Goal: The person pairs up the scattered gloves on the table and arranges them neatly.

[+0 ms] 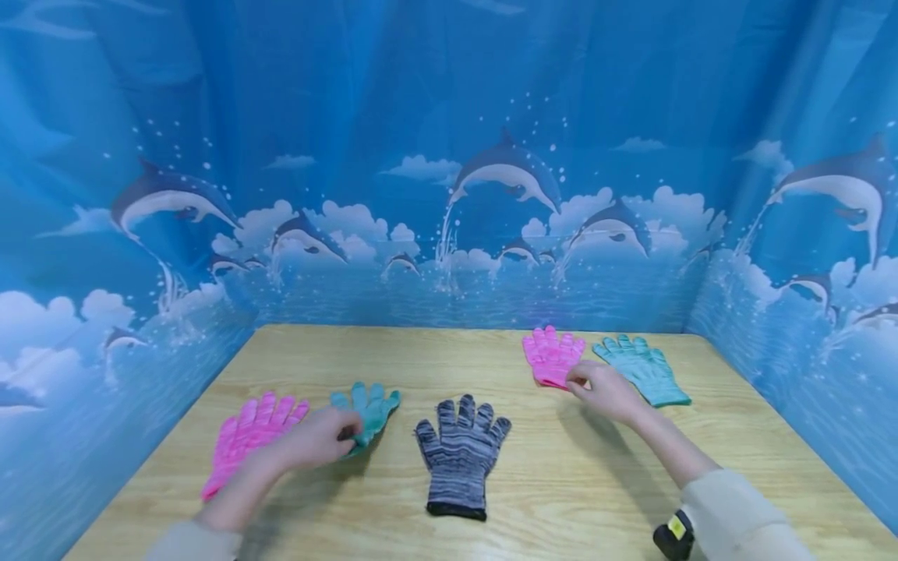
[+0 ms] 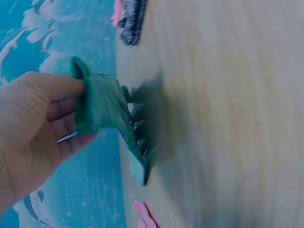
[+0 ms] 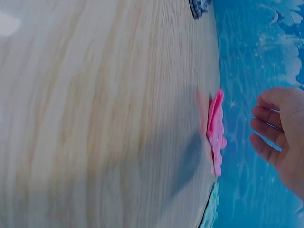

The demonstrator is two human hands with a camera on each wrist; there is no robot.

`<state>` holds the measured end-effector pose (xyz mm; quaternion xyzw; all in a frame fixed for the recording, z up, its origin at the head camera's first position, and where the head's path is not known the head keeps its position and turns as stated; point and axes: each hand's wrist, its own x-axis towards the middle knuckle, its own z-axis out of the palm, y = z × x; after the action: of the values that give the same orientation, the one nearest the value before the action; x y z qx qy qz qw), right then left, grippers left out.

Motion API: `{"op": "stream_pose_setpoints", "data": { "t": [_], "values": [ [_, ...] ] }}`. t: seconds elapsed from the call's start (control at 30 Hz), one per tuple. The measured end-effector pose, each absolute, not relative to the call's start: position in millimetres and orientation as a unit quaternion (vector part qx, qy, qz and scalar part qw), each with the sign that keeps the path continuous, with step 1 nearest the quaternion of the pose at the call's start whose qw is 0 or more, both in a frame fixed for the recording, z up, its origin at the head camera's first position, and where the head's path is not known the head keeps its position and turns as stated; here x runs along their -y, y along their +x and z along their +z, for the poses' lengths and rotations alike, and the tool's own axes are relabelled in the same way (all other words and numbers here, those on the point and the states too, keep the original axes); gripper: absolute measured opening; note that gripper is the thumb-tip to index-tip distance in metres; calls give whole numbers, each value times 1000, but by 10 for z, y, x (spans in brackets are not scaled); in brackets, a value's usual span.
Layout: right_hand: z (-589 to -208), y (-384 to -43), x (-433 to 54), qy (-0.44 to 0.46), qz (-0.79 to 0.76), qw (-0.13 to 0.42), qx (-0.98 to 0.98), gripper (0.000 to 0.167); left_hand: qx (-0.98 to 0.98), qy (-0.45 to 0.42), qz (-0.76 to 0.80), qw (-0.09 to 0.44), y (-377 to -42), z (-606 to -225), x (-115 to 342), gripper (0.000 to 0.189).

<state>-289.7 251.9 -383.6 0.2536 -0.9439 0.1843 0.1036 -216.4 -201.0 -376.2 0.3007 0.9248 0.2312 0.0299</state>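
Note:
A green knitted glove (image 2: 107, 102) hangs by its cuff from my left hand (image 1: 319, 438), pinched between thumb and fingers. Its fingertips slope down to the table in the left wrist view. My right hand (image 3: 285, 130) is held above the table with loosely bent fingers and nothing between them. Just beyond that hand lies a pink glove (image 1: 552, 354), apart from the fingers in the right wrist view. Beside it, a second green glove (image 1: 641, 368) lies flat. Another pink glove (image 1: 245, 440) is partly hidden behind my left forearm.
Between the hands a grey-and-black striped glove (image 1: 463, 456) lies flat, fingers pointing away. Under everything is a light wooden table (image 1: 393, 351). Blue dolphin-print curtains (image 1: 421, 93) stand along its back and sides. A black strap device (image 1: 675, 536) sits at the right sleeve.

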Motion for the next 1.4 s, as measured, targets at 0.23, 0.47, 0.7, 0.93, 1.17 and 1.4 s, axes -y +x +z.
{"op": "stream_pose_setpoints", "data": {
  "t": [0.23,0.47,0.7,0.93,1.17,1.4],
  "values": [
    [-3895,-2912,-2817,218,187,123,950,10,-923,230,307,-28,-2243,-3524,1992,3],
    [-3939,-2935,-3167,183,167,108,963,19,-916,206,337,-69,-2257,-3288,1908,6],
    [-3949,-2920,-3456,100,99,16,990,35,-916,195,338,-96,-2271,-3175,1814,7],
    [-3979,-2928,-3589,82,79,-11,993,37,-912,192,340,-127,-2302,-3063,1710,7],
    [-3978,-2942,-3646,97,97,-27,990,34,-907,203,339,-148,-2347,-3004,1590,7],
    [-3981,-2968,-3691,127,100,-34,986,36,-895,172,395,-118,-2405,-2996,1506,8]
  ]
}}
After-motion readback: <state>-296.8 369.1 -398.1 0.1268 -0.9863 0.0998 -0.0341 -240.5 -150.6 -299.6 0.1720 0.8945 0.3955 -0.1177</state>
